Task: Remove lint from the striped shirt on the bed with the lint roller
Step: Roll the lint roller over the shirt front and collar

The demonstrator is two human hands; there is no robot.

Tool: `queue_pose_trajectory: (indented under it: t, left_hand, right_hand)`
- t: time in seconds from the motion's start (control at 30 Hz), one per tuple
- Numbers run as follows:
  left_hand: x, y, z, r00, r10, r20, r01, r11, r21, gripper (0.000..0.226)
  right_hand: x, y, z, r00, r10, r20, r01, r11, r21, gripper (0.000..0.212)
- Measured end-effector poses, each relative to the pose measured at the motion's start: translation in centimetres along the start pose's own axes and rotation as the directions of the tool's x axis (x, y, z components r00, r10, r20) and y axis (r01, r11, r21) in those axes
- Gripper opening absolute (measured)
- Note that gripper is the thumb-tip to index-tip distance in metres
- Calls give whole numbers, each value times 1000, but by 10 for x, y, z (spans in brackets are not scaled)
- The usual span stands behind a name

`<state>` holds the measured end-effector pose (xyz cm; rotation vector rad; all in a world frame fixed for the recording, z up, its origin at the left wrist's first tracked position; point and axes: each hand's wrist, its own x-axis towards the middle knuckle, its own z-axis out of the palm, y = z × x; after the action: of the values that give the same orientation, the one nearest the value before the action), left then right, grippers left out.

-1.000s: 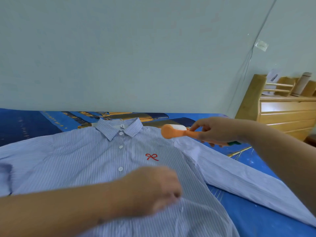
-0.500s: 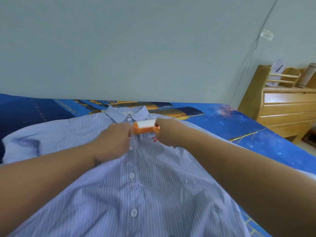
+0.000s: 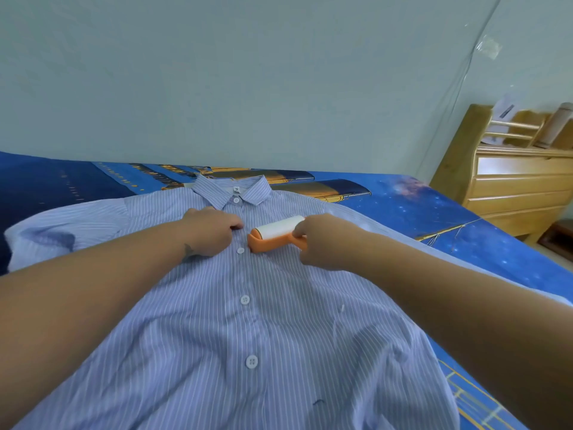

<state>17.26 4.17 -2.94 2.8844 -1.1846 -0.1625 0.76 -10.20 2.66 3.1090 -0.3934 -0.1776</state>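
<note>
A blue-and-white striped shirt [image 3: 235, 333] lies buttoned and flat on the bed, collar toward the wall. My right hand [image 3: 325, 242] grips the handle of an orange lint roller [image 3: 273, 234], whose white roll lies on the shirt's chest just right of the button line. My left hand [image 3: 210, 231] rests on the fabric left of the buttons, below the collar, with its fingers bent down onto the cloth. White lint threads [image 3: 339, 315] and a dark speck [image 3: 317, 401] sit on the shirt's lower right front.
The bed has a blue starry sheet [image 3: 434, 212] and stands against a pale wall. A wooden chest of drawers [image 3: 514, 184] stands at the right beyond the bed, with papers and a cylinder on its top shelf.
My right hand brought the roller from the far right shoulder area onto the chest. My left hand moved up from the lower front to below the collar. The roller has shifted slightly right of the buttons.
</note>
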Motion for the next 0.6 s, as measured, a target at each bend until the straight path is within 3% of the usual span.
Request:
queue_pose_trajectory:
  t: [0.1,0.4,0.6]
  left_hand:
    - [1,1,1,1000,24,-5,-23,996,90,42]
    - [-4,9,1,1000,19,-13,-18,991,131,43]
    - [-6,10,1,1000,25,-18,-22,988,155,43]
  right_hand:
    - [-18,7,-4,999,-40,21,40,999,-28,32]
    - [-61,32,-10,995,-84,56,88,993,-84,26]
    - [-80,46,-14,990,-85,115,98,989,-111,38]
